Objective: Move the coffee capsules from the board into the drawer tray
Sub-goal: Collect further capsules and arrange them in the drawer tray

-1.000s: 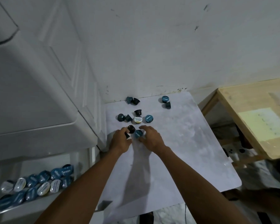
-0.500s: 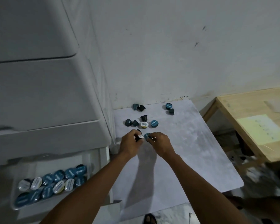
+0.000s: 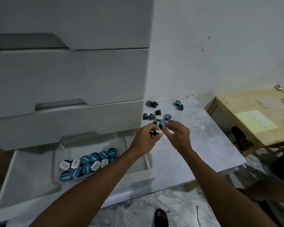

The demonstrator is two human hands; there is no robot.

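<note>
Several coffee capsules (image 3: 159, 115), blue-lidded, black and one white-lidded, lie on the pale grey board (image 3: 203, 145) near the wall. My left hand (image 3: 146, 138) is shut on a white-lidded capsule (image 3: 158, 131), lifted above the board's left edge. My right hand (image 3: 177, 135) is beside it, pinching a blue-lidded capsule (image 3: 161, 124). The two hands nearly touch. Down to the left, the clear tray (image 3: 57, 154) inside the open bottom drawer (image 3: 23, 174) holds several blue and white capsules (image 3: 88, 163).
A white chest of drawers (image 3: 69, 76) stands left of the board, its upper drawers closed. A wooden table (image 3: 252, 115) with a yellow sheet stands to the right. A white wall is behind. A sandalled foot (image 3: 161, 218) rests on the marbled floor below.
Both hands have picked a capsule each off the board and lifted them. The view has swung left and down, so the open drawer and its tray show more fully.
</note>
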